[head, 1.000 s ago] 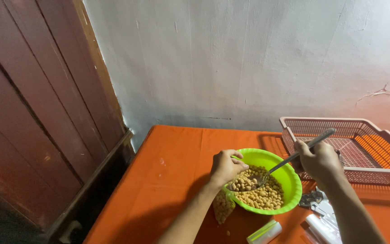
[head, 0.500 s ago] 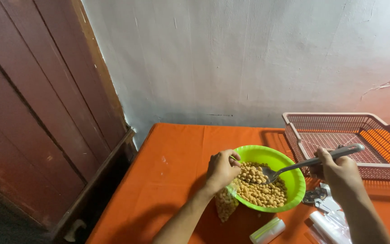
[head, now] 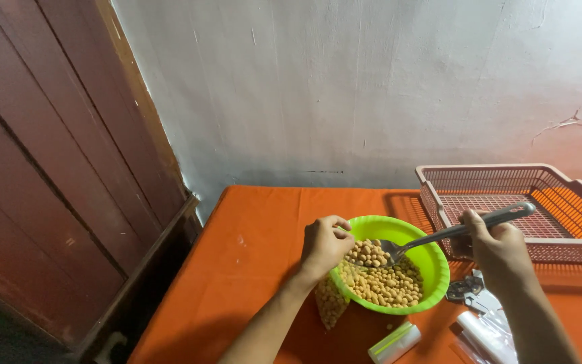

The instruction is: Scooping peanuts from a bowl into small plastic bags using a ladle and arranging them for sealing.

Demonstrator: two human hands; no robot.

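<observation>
While our left hand point(head: 323, 246) curled over the near-left rim of the green bowl point(head: 432, 266), its fingers point(head: 337, 224) were closed around the top of a small clear bag of nuts point(head: 331, 303), which hung down outside the bowl toward the desk point(head: 257, 249). Our right hand point(head: 500, 249) had its fingers wrapped tight on the handle of a metal spoon point(head: 439, 236), and the spoon's head lay low over the heap of roasted nuts point(head: 385, 280), close by the left hand and the mouth of the bag. A second earlier the handle had pointed steeply up and the head had been buried in the heap; half a second earlier it had flattened out; now it sat nearly level, with the head nearer the bag. We judged from this that a scoop had been lifted and carried across to the bag, though we could not tell how much lay on the spoon. The bowl had kept its place near the middle of the desk's front edge. A pink mesh basket point(head: 547, 195) stood at the back right corner against the wall, and a stapler point(head: 465, 288), a roll of plastic bags point(head: 486, 337) and a small pale green packet point(head: 394, 342) lay along the front edge to the right.
</observation>
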